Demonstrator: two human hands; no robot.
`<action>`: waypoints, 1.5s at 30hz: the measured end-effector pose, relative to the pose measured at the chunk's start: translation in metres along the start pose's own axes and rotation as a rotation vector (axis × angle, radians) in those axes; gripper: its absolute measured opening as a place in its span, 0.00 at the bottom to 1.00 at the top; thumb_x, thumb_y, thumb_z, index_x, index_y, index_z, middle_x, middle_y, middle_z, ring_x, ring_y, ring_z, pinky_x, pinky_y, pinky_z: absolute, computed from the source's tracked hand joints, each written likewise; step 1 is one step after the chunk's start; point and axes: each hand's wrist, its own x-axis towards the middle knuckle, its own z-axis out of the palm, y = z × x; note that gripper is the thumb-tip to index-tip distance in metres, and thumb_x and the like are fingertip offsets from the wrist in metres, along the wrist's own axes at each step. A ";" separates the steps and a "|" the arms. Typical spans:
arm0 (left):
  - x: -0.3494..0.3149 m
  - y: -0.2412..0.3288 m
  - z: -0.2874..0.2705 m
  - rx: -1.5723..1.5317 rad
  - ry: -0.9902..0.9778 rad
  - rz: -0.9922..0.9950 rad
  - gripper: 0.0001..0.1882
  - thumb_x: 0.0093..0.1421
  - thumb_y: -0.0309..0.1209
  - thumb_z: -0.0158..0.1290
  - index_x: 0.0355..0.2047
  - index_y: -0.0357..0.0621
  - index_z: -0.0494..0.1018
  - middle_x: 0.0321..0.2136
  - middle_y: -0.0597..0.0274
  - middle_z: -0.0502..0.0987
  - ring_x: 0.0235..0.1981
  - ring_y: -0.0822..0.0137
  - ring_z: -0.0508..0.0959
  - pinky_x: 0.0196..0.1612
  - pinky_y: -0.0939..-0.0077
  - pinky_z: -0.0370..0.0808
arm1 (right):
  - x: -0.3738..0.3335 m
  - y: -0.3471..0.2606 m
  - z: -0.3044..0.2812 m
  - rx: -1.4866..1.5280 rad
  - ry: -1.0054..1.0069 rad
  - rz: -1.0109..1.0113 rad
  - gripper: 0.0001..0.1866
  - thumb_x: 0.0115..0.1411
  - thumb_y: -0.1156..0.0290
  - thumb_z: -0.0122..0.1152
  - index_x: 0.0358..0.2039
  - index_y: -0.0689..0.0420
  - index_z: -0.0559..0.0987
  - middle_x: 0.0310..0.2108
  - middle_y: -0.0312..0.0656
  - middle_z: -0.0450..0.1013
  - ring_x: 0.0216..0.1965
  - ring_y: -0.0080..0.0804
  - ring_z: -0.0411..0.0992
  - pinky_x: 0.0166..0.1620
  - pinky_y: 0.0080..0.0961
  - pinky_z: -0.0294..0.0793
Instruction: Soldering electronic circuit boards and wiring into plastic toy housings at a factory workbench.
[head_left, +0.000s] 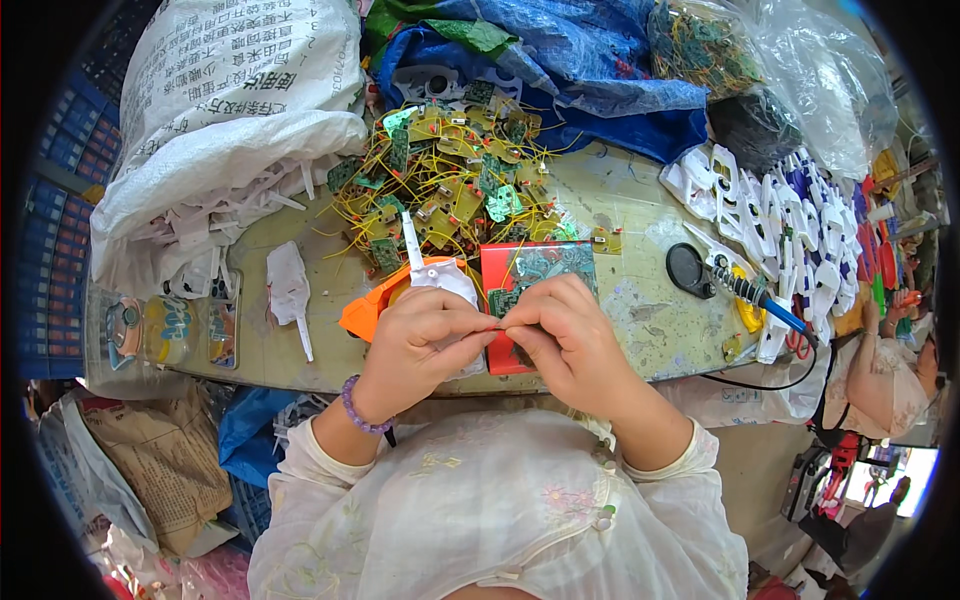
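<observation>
Over the near edge of the workbench, my left hand (425,338) and my right hand (572,340) meet fingertip to fingertip. Both are closed in a pinch on a thin reddish wire (494,328), mostly hidden by the fingers. Just beyond my left hand lies a white plastic casing (440,274) with a long narrow stem, resting on an orange piece (372,306). A green circuit board (503,301) shows by my right fingertips, above a red tray (493,262). Farther back is a heap of circuit boards with yellow wires (440,190).
A white woven sack (240,150) of white parts stands at left, near a loose white casing (289,285). A soldering iron (765,300) lies at right beside a round black holder (688,270). Several white casings (790,230) are stacked beyond. Blue sheeting (590,70) covers the back.
</observation>
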 end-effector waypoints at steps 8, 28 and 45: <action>-0.003 -0.003 0.002 -0.034 0.033 -0.057 0.10 0.48 0.23 0.61 0.32 0.45 0.82 0.26 0.66 0.77 0.31 0.67 0.75 0.36 0.74 0.70 | -0.001 0.003 -0.007 -0.372 0.054 -0.048 0.19 0.50 0.70 0.67 0.45 0.55 0.78 0.40 0.39 0.72 0.42 0.41 0.69 0.46 0.37 0.66; 0.004 0.007 0.004 0.339 -0.004 0.209 0.08 0.46 0.23 0.63 0.28 0.43 0.80 0.23 0.65 0.75 0.28 0.62 0.74 0.36 0.68 0.69 | 0.008 0.019 -0.012 -0.183 -0.170 -0.078 0.28 0.56 0.83 0.52 0.58 0.54 0.68 0.53 0.45 0.71 0.57 0.43 0.67 0.63 0.51 0.54; 0.000 0.017 0.016 0.236 0.066 0.025 0.07 0.48 0.22 0.62 0.29 0.42 0.79 0.25 0.64 0.75 0.30 0.63 0.73 0.39 0.70 0.66 | -0.107 0.064 -0.075 0.384 1.232 0.485 0.11 0.59 0.77 0.60 0.42 0.59 0.72 0.31 0.34 0.69 0.31 0.17 0.67 0.37 0.15 0.69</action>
